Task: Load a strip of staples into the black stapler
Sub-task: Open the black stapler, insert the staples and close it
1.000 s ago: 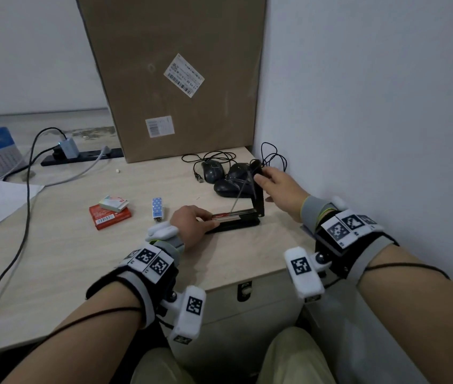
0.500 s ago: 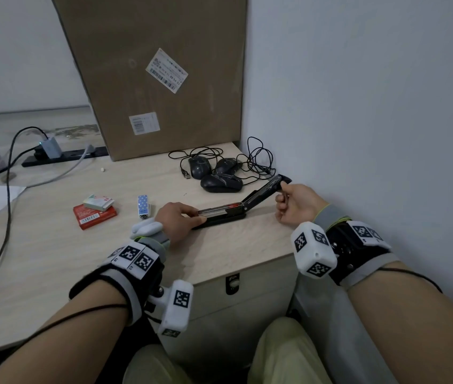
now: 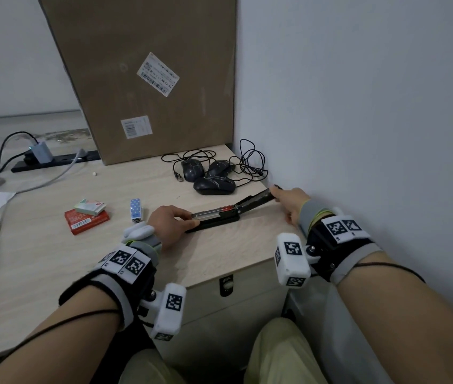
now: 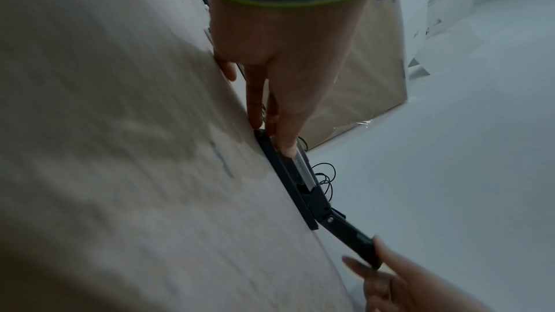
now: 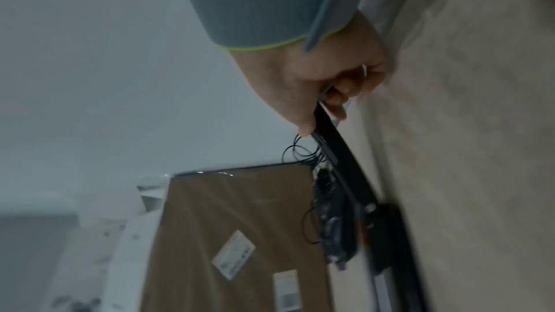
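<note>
Box labels [image 3: 157, 77] seemingly illegible

We see the black stapler's [image 3: 215, 218] lid [image 3: 254, 200], upright a second ago, now swung far back and lying low toward the wall. Our right hand [image 3: 292, 202] has followed it down from above the mice to near the worktop [image 3: 53, 259].

Black stapler [image 3: 214, 220], red staple box [image 3: 86, 222], blue white-dotted lighter [image 3: 136, 210], brown cardboard box [image 3: 147, 65]
</note>
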Action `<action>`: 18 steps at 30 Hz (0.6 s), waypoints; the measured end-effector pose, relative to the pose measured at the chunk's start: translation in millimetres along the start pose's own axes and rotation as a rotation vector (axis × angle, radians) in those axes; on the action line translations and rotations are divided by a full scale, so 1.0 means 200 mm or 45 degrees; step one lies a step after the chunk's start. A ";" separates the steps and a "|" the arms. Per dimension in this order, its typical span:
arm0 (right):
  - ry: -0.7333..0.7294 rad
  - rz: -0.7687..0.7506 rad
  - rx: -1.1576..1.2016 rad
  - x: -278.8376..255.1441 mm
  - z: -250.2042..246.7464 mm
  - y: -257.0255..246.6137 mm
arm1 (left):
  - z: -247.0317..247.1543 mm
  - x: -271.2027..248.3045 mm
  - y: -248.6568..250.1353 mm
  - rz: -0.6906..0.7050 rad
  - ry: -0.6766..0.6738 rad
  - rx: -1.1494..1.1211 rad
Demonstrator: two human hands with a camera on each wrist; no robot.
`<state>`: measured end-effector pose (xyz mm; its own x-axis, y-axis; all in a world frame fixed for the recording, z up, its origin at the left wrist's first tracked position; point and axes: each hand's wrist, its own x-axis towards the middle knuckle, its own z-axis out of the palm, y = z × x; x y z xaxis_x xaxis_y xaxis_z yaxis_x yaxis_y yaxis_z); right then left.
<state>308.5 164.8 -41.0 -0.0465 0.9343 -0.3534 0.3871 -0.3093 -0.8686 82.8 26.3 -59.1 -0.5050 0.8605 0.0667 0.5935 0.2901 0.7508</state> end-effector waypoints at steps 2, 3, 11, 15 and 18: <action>0.143 -0.012 -0.178 0.02 -0.02 0.06 | 0.00 0.00 0.00 -0.008 -0.022 0.001; 0.194 -0.039 -0.265 0.03 -0.02 0.08 | 0.00 0.00 0.00 -0.015 -0.031 -0.001; 0.196 -0.151 -0.336 -0.04 -0.01 -0.03 | -0.01 0.00 0.00 -0.035 -0.028 -0.033; 0.015 -0.256 -0.048 -0.10 0.04 -0.15 | -0.01 0.00 0.00 -0.055 -0.039 -0.045; -0.180 -0.269 0.364 -0.15 0.12 -0.25 | -0.01 0.00 0.00 -0.056 -0.046 -0.056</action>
<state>268.0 147.4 4.6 -0.2321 0.9553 -0.1831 0.0839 -0.1679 -0.9822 81.9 24.8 -57.1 -0.5066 0.8621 0.0101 0.5426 0.3097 0.7808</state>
